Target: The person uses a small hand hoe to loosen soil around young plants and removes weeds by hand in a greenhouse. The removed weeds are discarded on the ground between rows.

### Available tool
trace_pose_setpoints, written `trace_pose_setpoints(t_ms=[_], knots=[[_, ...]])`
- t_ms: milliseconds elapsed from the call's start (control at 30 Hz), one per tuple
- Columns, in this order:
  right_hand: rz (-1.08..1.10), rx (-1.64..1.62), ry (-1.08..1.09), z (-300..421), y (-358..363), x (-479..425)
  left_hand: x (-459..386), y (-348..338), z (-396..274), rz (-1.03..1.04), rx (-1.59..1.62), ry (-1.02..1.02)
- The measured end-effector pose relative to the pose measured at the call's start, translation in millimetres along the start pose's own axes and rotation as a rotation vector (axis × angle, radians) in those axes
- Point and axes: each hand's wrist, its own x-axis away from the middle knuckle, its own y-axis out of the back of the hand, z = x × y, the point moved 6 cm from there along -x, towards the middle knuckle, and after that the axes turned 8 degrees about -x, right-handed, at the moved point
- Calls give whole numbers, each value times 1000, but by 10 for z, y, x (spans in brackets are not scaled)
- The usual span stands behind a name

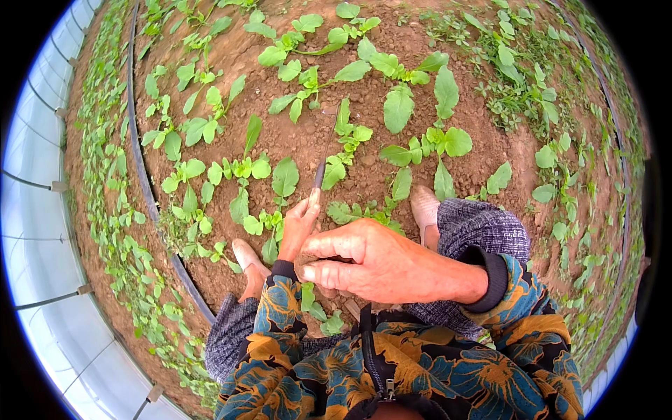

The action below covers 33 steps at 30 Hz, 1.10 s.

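My left hand [300, 228] is closed round the handle of a thin hand tool [322, 167], whose long metal shaft reaches away from me to the soil among the seedlings; its tip is too fine to make out. Nearer the camera, my right hand [375, 262] is raised with thumb and fingers drawn together, soil on the fingertips. Whether something small is pinched there cannot be seen. Just right of the tool's shaft grows a leafy green seedling [336, 169]. Another leafy plant [362, 212] stands in the soil beyond my right hand, partly covered by it.
Leafy seedlings [247, 168] grow in rows around my two shoes [424, 206]. A black drip-irrigation hose [143, 170] runs along the left, with denser plants beyond it and a plastic-film greenhouse wall [39, 210] at the edge. Low weeds [504, 100] cover soil at right.
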Motion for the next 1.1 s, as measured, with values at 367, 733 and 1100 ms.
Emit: trace_pose_setpoints(t_ms=[367, 733, 1100], knots=[[-11, 37, 12, -83, 1, -52, -419, -106, -19, 174, -107, 149], [14, -5, 4, -17, -58, -33, 443, 267, 241, 203, 282, 188], [182, 292, -6, -518, -355, 99, 885, 180, 106, -189, 175, 116]])
